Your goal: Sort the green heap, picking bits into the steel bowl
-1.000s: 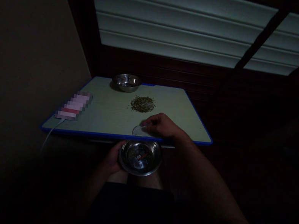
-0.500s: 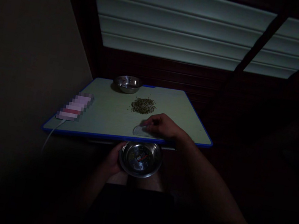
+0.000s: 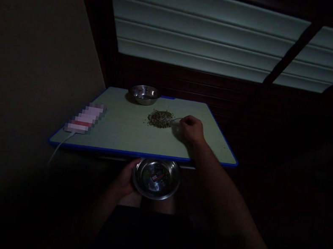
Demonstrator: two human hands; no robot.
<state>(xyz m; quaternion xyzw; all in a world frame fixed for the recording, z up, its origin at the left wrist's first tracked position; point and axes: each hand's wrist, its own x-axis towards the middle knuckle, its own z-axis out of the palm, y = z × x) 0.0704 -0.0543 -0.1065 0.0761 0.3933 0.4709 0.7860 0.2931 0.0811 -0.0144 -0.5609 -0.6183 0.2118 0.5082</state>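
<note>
My left hand (image 3: 127,177) grips the left rim of a shiny metal bowl (image 3: 157,178), held just below the table's front edge. Inside that bowl is a sticker, and its bottom looks dotted with a few small bits. Above the tabletop, my right hand (image 3: 192,128) is closed on a clear, thin scraper-like piece (image 3: 176,122), whose far end touches the right side of a pile of small brownish-green grains (image 3: 159,119). The exact kind of the clear piece is hard to make out in the dim light.
A second metal bowl (image 3: 144,95) stands at the back left of the pale, blue-edged table (image 3: 126,134). On the left lies a blurred-out phone-like device (image 3: 85,118) with a white cable (image 3: 58,149). A wall rises at the left, a slatted panel (image 3: 196,27) behind.
My right hand has moved from the front edge away from me and slightly right, bringing the clear piece to the grains. My left hand and its bowl stay nearly where they were.
</note>
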